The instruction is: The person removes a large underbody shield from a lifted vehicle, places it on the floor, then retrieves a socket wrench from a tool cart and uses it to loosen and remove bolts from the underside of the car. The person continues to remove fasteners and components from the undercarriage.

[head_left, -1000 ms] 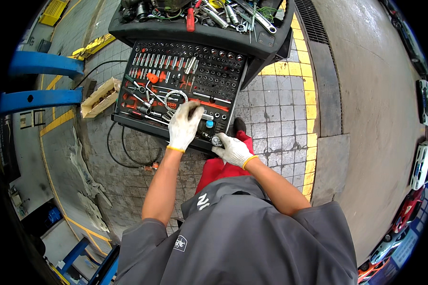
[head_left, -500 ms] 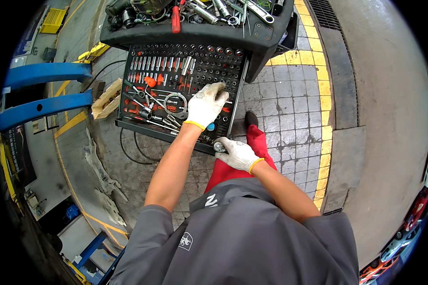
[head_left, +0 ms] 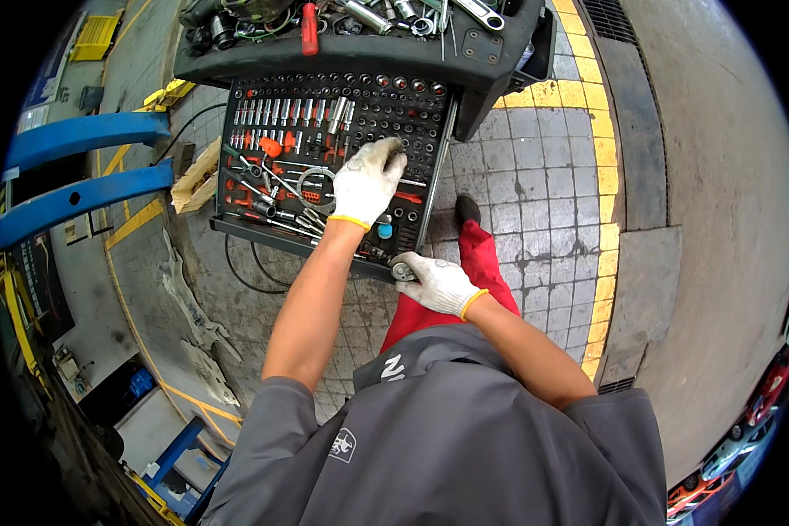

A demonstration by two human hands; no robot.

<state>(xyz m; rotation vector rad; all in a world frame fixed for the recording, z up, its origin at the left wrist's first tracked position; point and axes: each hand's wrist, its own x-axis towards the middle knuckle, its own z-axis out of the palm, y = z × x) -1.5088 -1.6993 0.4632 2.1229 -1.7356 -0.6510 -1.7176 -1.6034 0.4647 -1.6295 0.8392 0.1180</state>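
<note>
An open tool drawer (head_left: 302, 249) lies in front of me, its black insert filled with rows of sockets. Over its right half reaches my left hand (head_left: 368, 181) in a white glove, fingers curled down among the small sockets (head_left: 419, 147); whatever is between the fingertips is hidden. At the drawer's near right corner my right hand (head_left: 443, 285), also gloved, is closed around a ratchet (head_left: 403, 272). Only its round metal head shows. Left of my left hand lie long chrome sockets (head_left: 280, 112), a metal ring-shaped tool (head_left: 300, 184) and several loose handles.
Above the drawer, the cart top (head_left: 359, 54) carries a pile of tools, including a red-handled screwdriver (head_left: 309, 31). Blue lift arms (head_left: 88, 197) stand at the left, near a wooden box (head_left: 197, 180). A yellow line (head_left: 607, 175) crosses the tiled floor at the right.
My left hand has shifted slightly left and up in the picture, and its fingers have curled in more. The right hand stays on the ratchet. The view has moved a little.
</note>
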